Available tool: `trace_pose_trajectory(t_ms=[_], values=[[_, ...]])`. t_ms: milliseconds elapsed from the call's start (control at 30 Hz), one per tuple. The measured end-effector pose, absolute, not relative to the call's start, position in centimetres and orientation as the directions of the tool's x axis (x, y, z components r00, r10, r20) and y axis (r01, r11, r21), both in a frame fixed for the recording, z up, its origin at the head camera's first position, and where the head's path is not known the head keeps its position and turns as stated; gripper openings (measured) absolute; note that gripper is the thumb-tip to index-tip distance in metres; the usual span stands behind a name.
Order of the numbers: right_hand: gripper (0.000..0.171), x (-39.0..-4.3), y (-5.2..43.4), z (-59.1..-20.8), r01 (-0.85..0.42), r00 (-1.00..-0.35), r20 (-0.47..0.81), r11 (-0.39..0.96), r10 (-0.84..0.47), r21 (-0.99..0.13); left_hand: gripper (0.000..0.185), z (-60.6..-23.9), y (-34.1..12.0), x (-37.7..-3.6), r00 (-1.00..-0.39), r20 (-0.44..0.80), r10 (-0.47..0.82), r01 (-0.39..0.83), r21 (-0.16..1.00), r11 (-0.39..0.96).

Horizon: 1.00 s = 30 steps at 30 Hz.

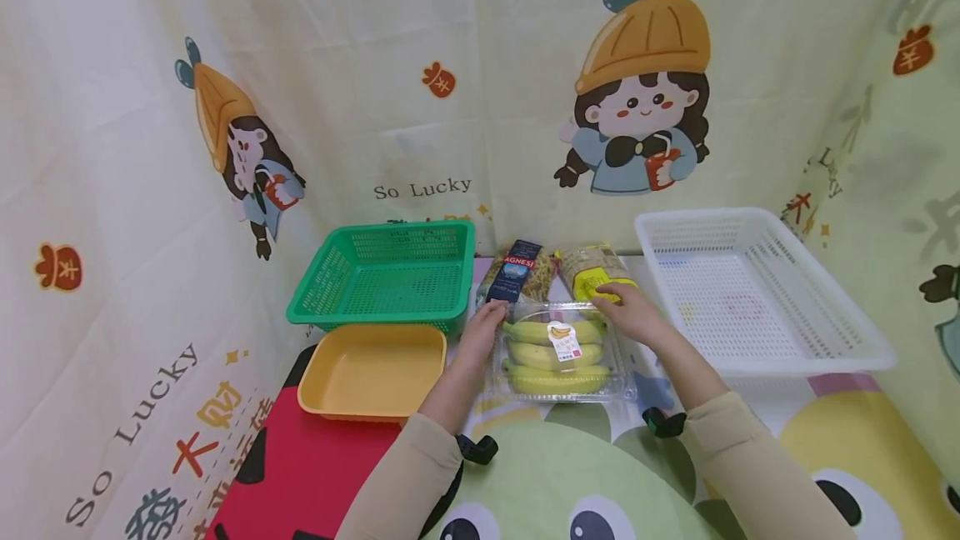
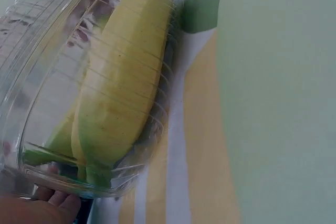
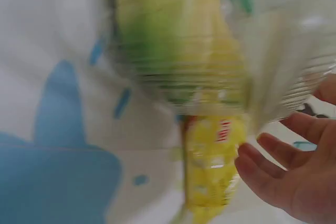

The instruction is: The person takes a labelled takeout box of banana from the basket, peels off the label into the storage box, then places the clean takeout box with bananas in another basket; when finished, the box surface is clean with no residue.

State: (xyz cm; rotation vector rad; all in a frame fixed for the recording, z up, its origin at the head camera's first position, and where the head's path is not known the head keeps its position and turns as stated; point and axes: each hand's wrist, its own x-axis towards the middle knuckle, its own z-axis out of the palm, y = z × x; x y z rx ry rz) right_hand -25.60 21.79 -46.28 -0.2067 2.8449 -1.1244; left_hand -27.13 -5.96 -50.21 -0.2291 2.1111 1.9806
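Observation:
A clear plastic container of bananas [image 1: 558,355], with a white label on its lid, is in front of me in the head view. My left hand [image 1: 480,332] grips its far left corner; in the left wrist view the fingertips [image 2: 62,201] show under the rim. At the far right corner is my right hand [image 1: 632,312]. Its fingers [image 3: 275,156] are spread and loosely bent in the right wrist view, by the blurred container edge. Just behind lie a bag of Agnesi pasta [image 1: 517,272] and a yellow-labelled food bag [image 1: 592,269].
On the left are a green basket [image 1: 300,307] and, nearer, a shallow orange-yellow basin [image 1: 375,373]. A white perforated basket [image 1: 840,332] stands at right. A printed cloth [image 1: 480,123] hangs behind, and a colourful cartoon cloth [image 1: 600,465] covers the table.

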Motion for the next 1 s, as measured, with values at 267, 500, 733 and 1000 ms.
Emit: trace_pose_trajectory(t_ms=[267, 500, 733, 1000], values=[[0.036, -24.8, 20.7, -43.0, -0.217, -0.973, 0.072, 0.763, -0.219, -0.609, 0.035, -50.2, -6.2, -27.1, -0.956, -0.288, 0.051, -0.284, 0.957, 0.062], [0.033, -25.6, 19.3, -41.8, -0.259, -0.917, -0.11, 0.782, -0.383, -0.567, 0.037, -50.1, -6.2, -26.9, -0.955, -0.291, 0.046, -0.287, 0.954, 0.082], [0.026, -26.9, 17.8, -41.1, -0.215, -0.82, -0.307, 0.758, -0.483, -0.616, 0.034, -50.3, -6.2, -26.8, -0.959, -0.283, 0.026, -0.28, 0.956, 0.085], [0.011, -28.2, 17.0, -42.0, -0.172, -0.776, -0.373, 0.74, -0.508, -0.65, 0.034, -50.1, -6.0, -26.6, -0.96, -0.278, 0.033, -0.275, 0.958, 0.079]])
